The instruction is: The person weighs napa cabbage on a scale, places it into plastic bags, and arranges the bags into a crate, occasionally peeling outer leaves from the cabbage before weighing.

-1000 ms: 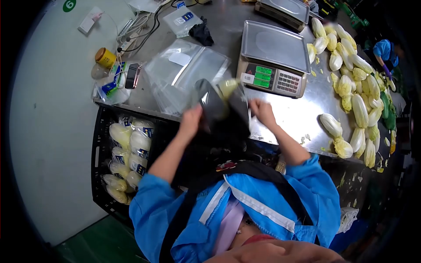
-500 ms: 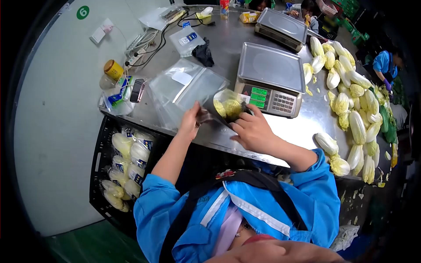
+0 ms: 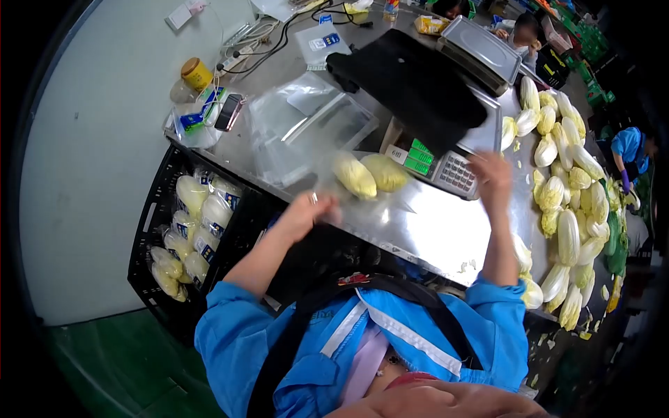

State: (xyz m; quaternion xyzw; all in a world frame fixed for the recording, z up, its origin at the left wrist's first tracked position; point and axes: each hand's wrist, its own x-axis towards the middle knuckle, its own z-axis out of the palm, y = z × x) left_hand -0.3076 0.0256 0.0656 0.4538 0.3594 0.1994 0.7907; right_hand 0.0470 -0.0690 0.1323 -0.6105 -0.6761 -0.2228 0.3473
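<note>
Two pale yellow cabbages [image 3: 362, 175] lie in a clear bag at the middle of the metal table's near edge. My left hand [image 3: 306, 212] is closed at the bag's left side, pinching its edge. Farther right, my right hand [image 3: 492, 177] is smeared by motion, beside the scale keypad [image 3: 456, 173]. Its fingers cannot be made out. A flat black piece [image 3: 411, 83] spans the scale's pan and hides much of it; whether my right hand touches it is unclear.
Flat clear bags [image 3: 279, 132] lie left of the cabbages. Loose cabbages [image 3: 568, 233] are heaped at the right. Bagged cabbages fill a black crate [image 3: 148, 216] at the lower left. Behind are a second scale [image 3: 481, 45], cables and a phone [image 3: 228, 113]. Co-workers [image 3: 631, 153] are at the back and right.
The black piece has moved from around the cabbages up over the scale, leaving them showing in clear plastic. My right hand has moved right, away from the left. The view has shifted.
</note>
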